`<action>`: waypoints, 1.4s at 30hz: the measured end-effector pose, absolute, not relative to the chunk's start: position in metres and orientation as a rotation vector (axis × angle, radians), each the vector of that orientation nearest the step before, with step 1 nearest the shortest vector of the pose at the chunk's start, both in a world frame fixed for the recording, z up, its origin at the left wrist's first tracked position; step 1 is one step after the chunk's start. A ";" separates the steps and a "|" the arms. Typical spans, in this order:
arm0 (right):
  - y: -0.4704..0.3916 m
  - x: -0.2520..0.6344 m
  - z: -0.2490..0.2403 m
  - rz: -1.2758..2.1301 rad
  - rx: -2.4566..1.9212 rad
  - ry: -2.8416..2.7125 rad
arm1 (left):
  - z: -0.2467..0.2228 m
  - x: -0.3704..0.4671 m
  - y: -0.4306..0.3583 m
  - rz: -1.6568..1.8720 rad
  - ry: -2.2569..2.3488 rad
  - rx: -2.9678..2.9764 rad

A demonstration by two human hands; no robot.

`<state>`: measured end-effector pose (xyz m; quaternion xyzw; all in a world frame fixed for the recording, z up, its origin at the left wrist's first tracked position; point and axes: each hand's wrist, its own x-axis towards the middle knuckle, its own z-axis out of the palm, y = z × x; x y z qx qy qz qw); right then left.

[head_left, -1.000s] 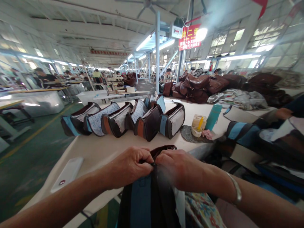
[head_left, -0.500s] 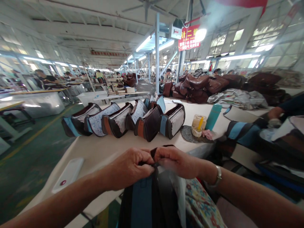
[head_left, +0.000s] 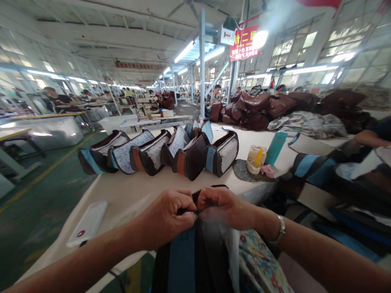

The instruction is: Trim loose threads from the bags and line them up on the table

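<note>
Tbl (head_left: 128, 191) same, R hand (head_left: 227, 208) now closer to L hand (head_left: 171, 215) on bag (head_left: 182, 264).

Dark brown bag piece (head_left: 210, 260) with blue band (head_left: 182, 260); multicoloured floral cloth (head_left: 259, 260); teal bottle (head_left: 276, 147); yellow stick (head_left: 258, 156).

A teal bottle (head_left: 276, 148) leans beside an open jar (head_left: 255, 160) with a yellow handle in it and a crumpled pink cloth (head_left: 267, 171), near the edge of the worktop (head_left: 122, 191). Brown leather bags (head_left: 253, 109) lie heaped behind; a red banner (head_left: 245, 42) with yellow characters hangs above.
</note>
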<state>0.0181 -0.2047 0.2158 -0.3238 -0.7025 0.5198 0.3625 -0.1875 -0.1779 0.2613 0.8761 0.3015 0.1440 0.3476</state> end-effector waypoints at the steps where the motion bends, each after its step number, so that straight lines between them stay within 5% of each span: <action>1: -0.205 0.017 0.215 1.319 -0.847 -1.790 | 0.259 -0.188 -0.178 0.381 0.785 2.290; 19: -0.233 0.029 0.221 -0.020 -0.660 -2.439 | 0.272 -0.194 -0.165 0.026 0.629 2.154; 28: -0.223 0.044 0.229 1.032 -0.874 -1.971 | 0.267 -0.186 -0.186 0.231 0.548 2.419; 37: -0.211 0.044 0.222 0.970 -0.670 -2.225 | 0.268 -0.189 -0.164 0.130 0.522 2.232; 42: -0.219 0.049 0.218 1.257 -0.766 -2.023 | 0.284 -0.192 -0.152 0.039 0.630 2.225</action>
